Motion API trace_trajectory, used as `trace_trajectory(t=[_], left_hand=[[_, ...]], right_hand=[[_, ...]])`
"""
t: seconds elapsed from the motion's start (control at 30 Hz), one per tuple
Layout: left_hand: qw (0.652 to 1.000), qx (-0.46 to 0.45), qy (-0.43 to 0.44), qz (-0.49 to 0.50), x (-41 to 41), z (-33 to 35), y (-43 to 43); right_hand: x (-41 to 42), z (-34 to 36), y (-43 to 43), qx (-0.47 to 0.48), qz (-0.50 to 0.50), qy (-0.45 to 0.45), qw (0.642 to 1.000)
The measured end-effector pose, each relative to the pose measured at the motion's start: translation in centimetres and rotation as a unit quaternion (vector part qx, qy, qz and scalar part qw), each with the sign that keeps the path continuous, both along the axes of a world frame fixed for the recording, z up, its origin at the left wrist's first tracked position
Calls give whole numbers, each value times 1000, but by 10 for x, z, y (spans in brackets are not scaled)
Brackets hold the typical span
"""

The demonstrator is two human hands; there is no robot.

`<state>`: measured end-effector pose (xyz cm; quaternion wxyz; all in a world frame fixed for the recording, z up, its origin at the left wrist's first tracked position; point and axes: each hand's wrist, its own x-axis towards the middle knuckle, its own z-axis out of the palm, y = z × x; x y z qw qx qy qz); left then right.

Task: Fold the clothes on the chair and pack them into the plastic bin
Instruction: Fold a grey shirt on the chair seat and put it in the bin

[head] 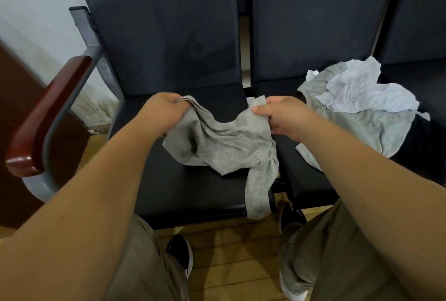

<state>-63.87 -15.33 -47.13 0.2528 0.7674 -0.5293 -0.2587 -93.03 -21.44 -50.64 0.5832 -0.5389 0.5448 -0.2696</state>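
A crumpled grey garment [224,146] hangs between my two hands over the left black chair seat [183,192]. My left hand [164,110] grips its upper left edge in a fist. My right hand [277,114] pinches the upper right edge between thumb and fingers. The garment's lower part trails over the seat's front edge. On the right seat [311,187] lies a pile: another grey garment [369,131] with a pale blue-white garment [362,93] on top. No plastic bin is in view.
The black chairs stand in a row with tall backrests [169,35]. A red-brown wooden armrest [45,117] on a grey metal frame juts out at the left. Wooden floor [231,252] and my shoes and trouser legs are below.
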Motion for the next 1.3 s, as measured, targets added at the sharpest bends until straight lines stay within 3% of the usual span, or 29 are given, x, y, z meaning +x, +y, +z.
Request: trace_trajectory(t=[0.1, 0.2, 0.33, 0.43, 0.6, 0.73, 0.97, 1.1, 1.3], left_hand=[[996, 52, -59, -43, -5, -12, -9], [984, 118, -79, -109, -17, -27, -13], [937, 230, -138, -222, -36, -44, -7], [917, 259, -160, -257, -44, -48, -1], [908, 301, -127, -261, -47, -44, 18], [902, 342, -52, -257, -47, -42, 39], [876, 405, -11, -263, -44, -28, 84], [889, 372, -16, -267, -30, -11, 110], [939, 256, 35, -229, -6, 47, 155]], right_hand=[[2, -7, 2, -110, 42, 172, 978], [5, -15, 8, -149, 111, 286, 940], [10, -27, 15, -121, 205, 313, 919], [9, -23, 21, -96, 253, 324, 906], [6, -24, 26, -8, 282, 293, 913], [5, -33, 42, 121, 295, 204, 925], [-2, -28, 89, 182, 330, 136, 916], [-10, -11, 114, 150, 331, 95, 927], [-29, 37, 129, 1, 194, -18, 981]])
